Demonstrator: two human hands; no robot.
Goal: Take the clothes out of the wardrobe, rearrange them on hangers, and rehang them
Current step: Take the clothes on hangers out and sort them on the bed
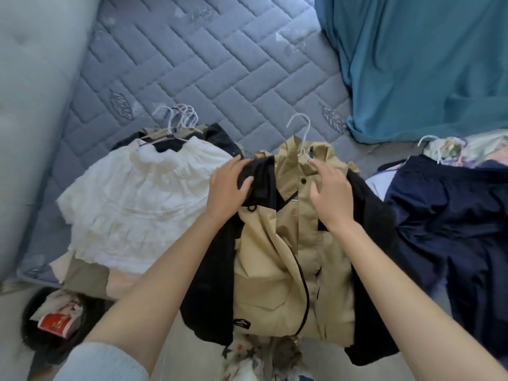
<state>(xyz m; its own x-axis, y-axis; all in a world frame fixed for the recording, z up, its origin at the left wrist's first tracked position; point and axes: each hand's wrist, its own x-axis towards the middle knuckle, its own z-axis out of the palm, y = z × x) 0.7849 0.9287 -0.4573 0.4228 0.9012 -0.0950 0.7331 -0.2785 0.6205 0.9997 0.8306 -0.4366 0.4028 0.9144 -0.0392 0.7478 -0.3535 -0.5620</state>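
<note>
Jacket (pixel 275 257), tan with black sleeves, lies front side up on the near edge of a grey quilted mattress (pixel 206 64), its hem hanging toward the person. A white hanger (pixel 301 127) sits inside its collar, with the hook sticking out onto the mattress. The left hand (pixel 229 188) grips the black shoulder fabric, thumb and fingers curled around a fold of it. The right hand (pixel 331 199) rests on the tan collar with its fingers loosely spread and nothing clasped; the fingertips touch the collar just beside the hanger's shoulder.

Left of the jacket lies a white ruffled skirt (pixel 137 202) on top of other dark and tan clothes, with a bunch of white hanger hooks (pixel 178 116) at its top. Right of the jacket lies a navy garment (pixel 453 215), and beyond it a floral piece (pixel 453 147) on another hanger. A teal cloth (pixel 426 64) covers the far right corner. A padded grey headboard (pixel 33 105) runs along the left. On the floor at lower left stands a black bin (pixel 33 334) holding a red and white packet (pixel 59 317).
</note>
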